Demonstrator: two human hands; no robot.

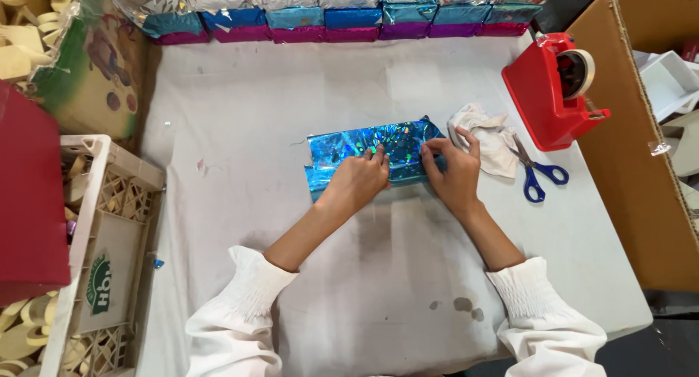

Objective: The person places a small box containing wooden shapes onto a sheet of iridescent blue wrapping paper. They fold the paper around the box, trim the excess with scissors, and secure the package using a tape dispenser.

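Two white gathered sleeves sit nearest the camera, their lower edges cut off by the frame. From them the bare forearms reach up to the middle of the grey worktop.

The left hand lies flat on a blue holographic foil package, fingers pressing its front face; the palm hides the lower middle of the foil, and the grip is a flat press, nothing clenched. The right hand pinches the package's right end, fingertips closed on the foil fold there. What the foil wraps cannot be seen.

Just right of the package lies a crumpled white cloth, partly behind the right hand. Blue-handled scissors touch the cloth's edge, blades half hidden under it. Beyond them stands a red tape dispenser near the worktop's right edge.

Along the far edge runs a row of foil-wrapped boxes, silver, blue and purple, cut off at the top. At left a cream plastic crate is partly covered by a red lid; pale rings beside it are hard to make out. A brown cardboard box runs off the right side.
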